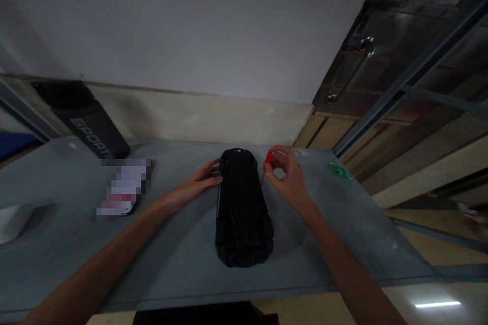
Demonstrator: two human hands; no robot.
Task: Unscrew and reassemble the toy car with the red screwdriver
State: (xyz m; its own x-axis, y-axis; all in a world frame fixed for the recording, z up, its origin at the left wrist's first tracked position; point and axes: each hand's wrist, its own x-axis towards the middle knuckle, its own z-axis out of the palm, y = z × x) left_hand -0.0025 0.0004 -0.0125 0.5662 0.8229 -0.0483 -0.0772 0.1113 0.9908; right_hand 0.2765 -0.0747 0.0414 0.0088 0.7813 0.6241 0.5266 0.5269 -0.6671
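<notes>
A black toy car (242,203) lies upside down on the grey table, its underside facing up. My left hand (204,179) rests against the car's left side near its far end, fingers stretched out along the edge. On the other side, my right hand (285,170) pinches the red handle of a small screwdriver (269,157). The screwdriver's thin shaft points down beside the car's right edge; whether its tip touches anything I cannot tell.
A dark bottle marked SPORT (91,122) stands at the back left, with a blurred-out flat item (124,188) near it. A white object (13,222) sits at the left edge. Some green crumpled plastic (340,170) lies at the right. A wall (213,117) borders the table's back.
</notes>
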